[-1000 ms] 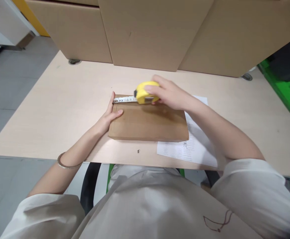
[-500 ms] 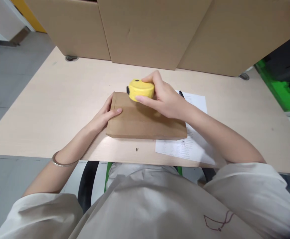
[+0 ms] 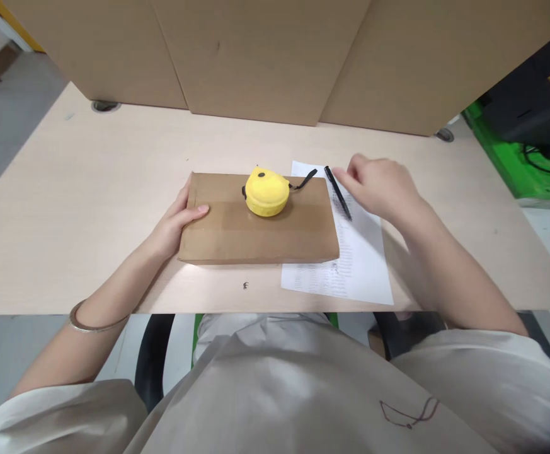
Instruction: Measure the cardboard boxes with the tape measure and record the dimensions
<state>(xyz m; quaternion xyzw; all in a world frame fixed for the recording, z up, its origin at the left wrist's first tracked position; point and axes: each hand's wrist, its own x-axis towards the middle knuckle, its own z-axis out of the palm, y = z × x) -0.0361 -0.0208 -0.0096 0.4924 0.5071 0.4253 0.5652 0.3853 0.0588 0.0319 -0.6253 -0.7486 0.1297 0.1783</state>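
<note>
A flat brown cardboard box (image 3: 227,236) lies on the desk, and my left hand (image 3: 175,217) grips its left end, thumb on top and the other fingers mostly hidden along the side. On top of the box rests a yellow tape measure (image 3: 268,192) with a black wrist strap (image 3: 305,180) trailing right. My right hand (image 3: 381,186) holds nothing and hovers over the right of the paper, its thumb apart from the curled fingers. Just left of it, a black pen (image 3: 338,193) lies on the printed sheet of paper (image 3: 364,265), which is partly under the box.
Tall cardboard panels (image 3: 256,63) stand along the back of the light wooden desk (image 3: 114,189). Black equipment (image 3: 534,94) sits on a green surface at the far right. The desk's front edge is close to my body.
My right hand has let go of the tape measure, which now sits on the box, and has moved right to beside the pen. The left hand still holds the box; the view has shifted slightly.
</note>
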